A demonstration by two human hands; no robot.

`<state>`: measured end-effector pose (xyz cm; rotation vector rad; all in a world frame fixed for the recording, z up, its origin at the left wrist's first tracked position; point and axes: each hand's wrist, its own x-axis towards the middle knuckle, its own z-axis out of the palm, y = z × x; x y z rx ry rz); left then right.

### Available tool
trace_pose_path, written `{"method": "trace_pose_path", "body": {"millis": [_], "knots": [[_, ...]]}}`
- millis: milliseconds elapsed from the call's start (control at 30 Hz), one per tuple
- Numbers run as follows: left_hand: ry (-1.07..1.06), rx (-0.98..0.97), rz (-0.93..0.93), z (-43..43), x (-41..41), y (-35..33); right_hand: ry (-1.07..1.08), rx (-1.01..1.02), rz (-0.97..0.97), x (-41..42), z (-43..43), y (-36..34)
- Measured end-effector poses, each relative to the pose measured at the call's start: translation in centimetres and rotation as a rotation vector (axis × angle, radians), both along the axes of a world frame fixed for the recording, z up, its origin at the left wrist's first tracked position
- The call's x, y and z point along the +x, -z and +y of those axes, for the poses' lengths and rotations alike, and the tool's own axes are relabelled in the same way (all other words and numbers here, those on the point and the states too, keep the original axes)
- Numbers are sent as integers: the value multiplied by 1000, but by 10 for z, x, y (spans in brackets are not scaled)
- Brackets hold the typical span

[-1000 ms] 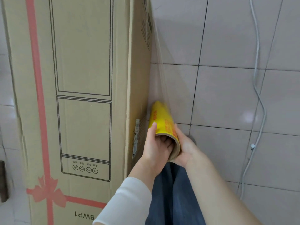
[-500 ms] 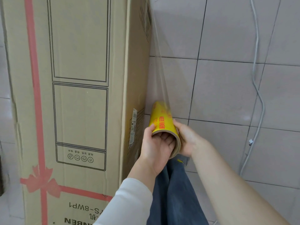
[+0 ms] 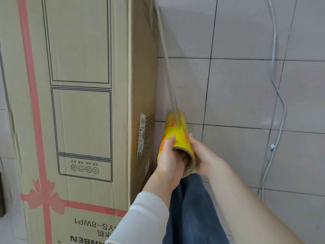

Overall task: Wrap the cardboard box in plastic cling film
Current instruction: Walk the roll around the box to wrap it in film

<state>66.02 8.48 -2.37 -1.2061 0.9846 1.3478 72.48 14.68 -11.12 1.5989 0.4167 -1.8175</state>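
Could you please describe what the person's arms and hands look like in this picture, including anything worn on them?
The left hand is bare, and its forearm disappears into a long white sleeve ending short of the wrist. The right hand and its forearm are bare, with no sleeve visible. No gloves, rings, watch or markings show on either.

The box (image 3: 79,111) stands on the floor (image 3: 237,94) at the left. Just right of its side face is the roll (image 3: 176,136), held between both hands — left hand (image 3: 169,161) on the box side, right hand (image 3: 204,159) opposite. Film (image 3: 168,67) runs from the roll up to the box's far edge. A cable (image 3: 278,95) lies on the floor, well right.
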Motion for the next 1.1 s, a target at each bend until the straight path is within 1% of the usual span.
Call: {"method": "trace_pose_path", "body": {"millis": [67, 133, 200, 333, 400, 500, 600, 633, 700, 867, 1000, 1067, 1100], "knots": [[-9, -10, -9, 1, 2, 1, 186, -54, -7, 8, -9, -1], [-28, -18, -12, -4, 5, -2, 242, -58, -31, 9, -16, -2], [-5, -30, -1, -11, 10, -6, 175, -42, -57, 5, -23, -2], [122, -83, -2, -30, 21, -7, -118, 10, -81, -3, -34, 1], [107, -88, 3, -38, 23, -3, -157, 22, -97, -2, -35, 0], [49, -62, 16, -45, 19, 2, -75, -4, -88, 6, -32, -5], [22, -35, 37, -49, 19, 2, 132, -113, -5, 23, -40, -7], [13, -34, 44, -50, 21, 3, 198, -135, -6, 26, -44, -8], [-6, -42, 54, -53, 28, 2, 234, -118, -57, 31, -55, -1], [68, -74, 59, -59, 51, -3, -102, -31, -22, 30, -58, 1], [25, -67, 50, -61, 58, -4, -317, 104, -6, 24, -50, 1], [-24, -45, 58, -64, 55, -1, -302, 115, -34, 28, -48, 2], [-51, -34, 62, -67, 54, 0, -229, 83, -30, 32, -49, 1]]}}
